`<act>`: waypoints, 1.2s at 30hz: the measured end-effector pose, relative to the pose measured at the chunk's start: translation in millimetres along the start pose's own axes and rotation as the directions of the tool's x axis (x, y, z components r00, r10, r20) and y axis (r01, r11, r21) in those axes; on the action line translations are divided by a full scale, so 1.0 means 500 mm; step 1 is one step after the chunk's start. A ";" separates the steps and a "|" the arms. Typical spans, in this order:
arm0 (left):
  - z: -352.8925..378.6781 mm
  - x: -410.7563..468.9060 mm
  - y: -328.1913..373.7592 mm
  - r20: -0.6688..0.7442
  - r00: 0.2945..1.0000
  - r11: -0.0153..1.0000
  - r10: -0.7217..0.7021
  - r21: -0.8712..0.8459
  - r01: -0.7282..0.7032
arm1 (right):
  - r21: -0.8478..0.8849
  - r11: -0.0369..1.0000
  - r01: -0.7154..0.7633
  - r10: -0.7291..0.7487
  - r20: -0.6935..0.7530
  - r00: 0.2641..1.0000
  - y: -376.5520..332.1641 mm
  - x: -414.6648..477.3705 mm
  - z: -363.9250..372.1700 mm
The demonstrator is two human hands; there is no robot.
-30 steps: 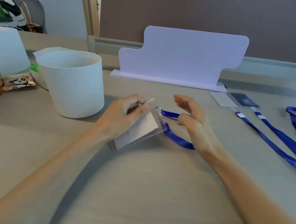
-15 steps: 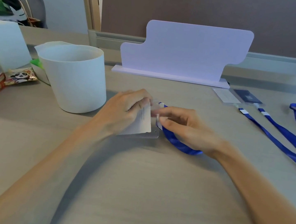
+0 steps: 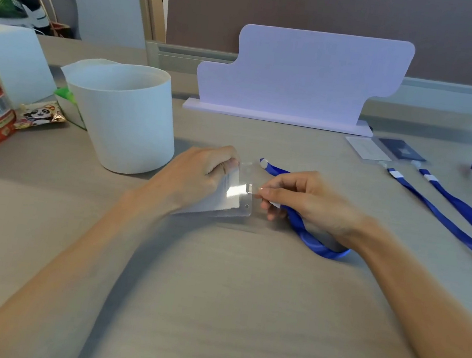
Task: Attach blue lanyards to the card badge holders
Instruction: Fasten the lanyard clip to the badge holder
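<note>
Right hand point(image 3: 304, 200) has now closed in, fingers pinching the lanyard point(image 3: 310, 239) clip against the badge holder point(image 3: 226, 198) that the left hand point(image 3: 199, 171) grips — attaching's started.

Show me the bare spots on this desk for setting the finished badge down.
The widest bare patch of desk lies near the person, between the forearms. Another runs between the purple stand and the hands. Crowded: the right side with blue lanyards, the left with the white bucket.

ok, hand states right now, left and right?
Left hand: closed on the clear badge holder.
Right hand: fingers pinching the blue lanyard end.
</note>
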State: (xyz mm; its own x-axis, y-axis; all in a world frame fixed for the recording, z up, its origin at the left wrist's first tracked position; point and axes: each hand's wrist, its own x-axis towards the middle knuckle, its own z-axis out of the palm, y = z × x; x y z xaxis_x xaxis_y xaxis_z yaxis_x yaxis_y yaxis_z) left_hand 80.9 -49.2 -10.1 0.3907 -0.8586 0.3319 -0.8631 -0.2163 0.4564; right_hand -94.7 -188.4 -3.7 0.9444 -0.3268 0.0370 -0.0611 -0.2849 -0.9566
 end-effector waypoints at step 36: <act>-0.001 -0.002 0.055 -0.385 0.866 0.947 0.320 0.118 -0.297 | -0.276 0.942 0.188 -0.231 -0.132 0.964 -0.019 -0.002 0.023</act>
State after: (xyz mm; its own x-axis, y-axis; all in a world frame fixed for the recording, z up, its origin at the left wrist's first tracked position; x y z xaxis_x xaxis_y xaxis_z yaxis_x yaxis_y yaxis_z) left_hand 56.7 -53.9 2.7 0.1858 -0.6332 0.7514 -0.9717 -0.0046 0.2364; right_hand -91.3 -175.0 2.0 0.8820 -0.3676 0.2949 0.0312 -0.5789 -0.8148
